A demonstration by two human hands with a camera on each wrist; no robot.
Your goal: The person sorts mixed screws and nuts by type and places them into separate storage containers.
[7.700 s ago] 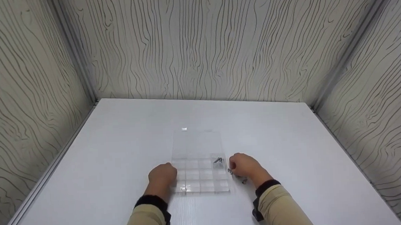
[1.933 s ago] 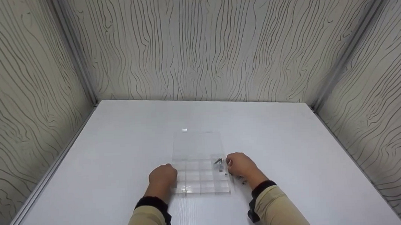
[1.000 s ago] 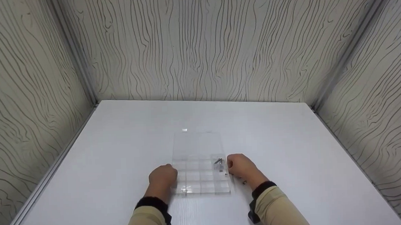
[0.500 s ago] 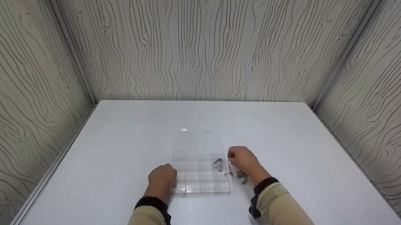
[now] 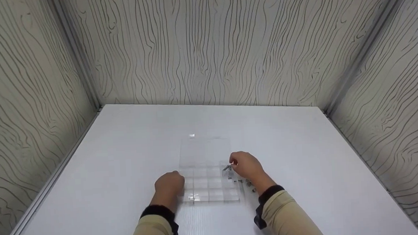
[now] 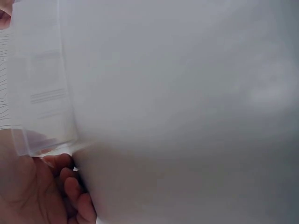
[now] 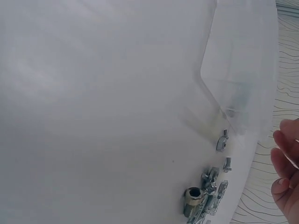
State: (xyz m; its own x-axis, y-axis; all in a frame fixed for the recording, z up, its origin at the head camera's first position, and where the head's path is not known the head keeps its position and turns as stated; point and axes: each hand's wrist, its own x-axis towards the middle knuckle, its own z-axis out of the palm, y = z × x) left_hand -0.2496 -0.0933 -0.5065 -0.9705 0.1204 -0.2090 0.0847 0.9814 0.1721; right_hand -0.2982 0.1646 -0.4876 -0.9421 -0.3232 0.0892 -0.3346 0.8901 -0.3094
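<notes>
A clear divided box (image 5: 215, 184) lies on the white table, its transparent lid (image 5: 204, 150) laid back. Small metal parts (image 5: 227, 168) lie in its upper right compartment. My left hand (image 5: 169, 183) grips the box's left side; in the left wrist view, curled fingers of the left hand (image 6: 51, 191) meet the box corner (image 6: 39, 84). Above the filled compartment is my right hand (image 5: 246, 165), thumb and finger close together. In the right wrist view, the right hand (image 7: 287, 163) is cut off by the frame, with its fingers bent; whether they pinch anything cannot be seen.
Several loose metal fasteners (image 7: 210, 186) lie on the table just right of the box, partly behind the right hand in the head view. A larger brass-toned sleeve (image 7: 192, 201) is among them. Patterned walls (image 5: 205, 49) stand around the white table (image 5: 124, 147).
My right hand has lifted from beside the box's right edge and moved left over the filled compartment, uncovering some loose fasteners. My left hand and the box have stayed in place.
</notes>
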